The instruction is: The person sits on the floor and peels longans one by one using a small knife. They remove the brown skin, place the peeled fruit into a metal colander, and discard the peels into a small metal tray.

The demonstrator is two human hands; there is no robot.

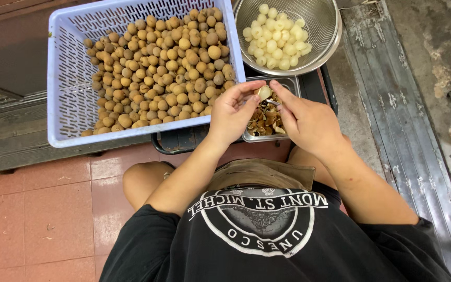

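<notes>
My left hand (232, 110) pinches a partly peeled longan fruit (264, 92) between thumb and fingertips. My right hand (305, 121) meets it from the right, fingertips on the same fruit, with a small metal tool tip showing under the fingers. Both hands hover over a metal tray (291, 82) filled with brown shells and dark seeds (267, 122). A pale blue plastic basket (69, 94) of unpeeled brown longans (168, 62) sits to the left. A steel colander (322, 21) with peeled white fruit (276, 37) stands behind the hands.
I sit with bare knees (142, 180) over a reddish tiled floor (37, 209). A dark crate frame (184, 142) supports the basket and tray. Worn grey metal flooring (408, 104) runs along the right side.
</notes>
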